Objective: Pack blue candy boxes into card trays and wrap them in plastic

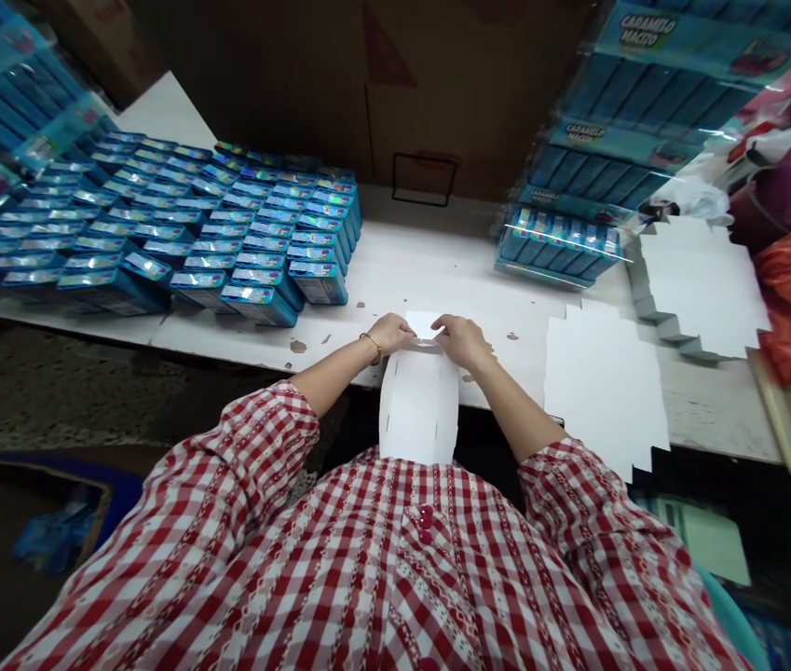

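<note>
A white cardboard box blank [419,407] stretches from my chest to the table's front edge, its sides curving and its far end bent at a crease. My left hand [392,333] pinches the left corner of that far end; a gold bangle circles the wrist. On the opposite corner, my right hand [463,341] has its thumb and fingers closed on the card. Between both hands a small white flap [421,324] sticks out over the table. The blank's near end touches my checked shirt.
Rows of blue boxes [255,233] stand at the left on the white table [429,252]. Wrapped blue packs [639,121] are stacked at the right. Flat white blanks [605,387] overhang the front edge, beside another pile [702,284]. A large brown carton [465,93] stands behind.
</note>
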Demonstrator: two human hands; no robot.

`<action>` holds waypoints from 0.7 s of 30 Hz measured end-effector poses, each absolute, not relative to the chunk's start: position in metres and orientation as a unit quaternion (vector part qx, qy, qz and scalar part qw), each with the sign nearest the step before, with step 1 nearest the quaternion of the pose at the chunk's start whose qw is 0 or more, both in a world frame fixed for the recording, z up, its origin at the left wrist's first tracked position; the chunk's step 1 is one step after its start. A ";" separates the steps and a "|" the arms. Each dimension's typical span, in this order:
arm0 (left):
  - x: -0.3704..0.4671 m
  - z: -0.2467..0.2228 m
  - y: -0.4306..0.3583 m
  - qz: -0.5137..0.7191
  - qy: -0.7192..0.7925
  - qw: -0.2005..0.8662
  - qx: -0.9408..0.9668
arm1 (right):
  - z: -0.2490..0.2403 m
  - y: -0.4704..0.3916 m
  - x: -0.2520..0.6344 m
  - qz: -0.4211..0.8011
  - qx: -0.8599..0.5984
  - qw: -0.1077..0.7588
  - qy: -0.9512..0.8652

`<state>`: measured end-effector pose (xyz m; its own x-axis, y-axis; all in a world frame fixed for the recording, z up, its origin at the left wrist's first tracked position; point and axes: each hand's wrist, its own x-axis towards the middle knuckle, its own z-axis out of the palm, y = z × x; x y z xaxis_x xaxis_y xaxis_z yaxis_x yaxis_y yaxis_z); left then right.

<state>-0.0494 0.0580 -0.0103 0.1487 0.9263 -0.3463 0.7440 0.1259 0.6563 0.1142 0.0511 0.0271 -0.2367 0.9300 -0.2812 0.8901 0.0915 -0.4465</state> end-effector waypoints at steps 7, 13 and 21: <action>-0.048 0.004 0.050 0.124 0.697 0.422 0.567 | 0.026 0.056 0.114 0.308 -0.615 0.008 -0.726; -0.053 0.004 0.052 0.143 0.708 0.439 0.534 | 0.020 0.057 0.115 0.305 -0.659 0.045 -0.686; -0.050 -0.001 0.053 0.116 0.705 0.409 0.567 | 0.008 0.057 0.113 0.305 -0.689 0.077 -0.653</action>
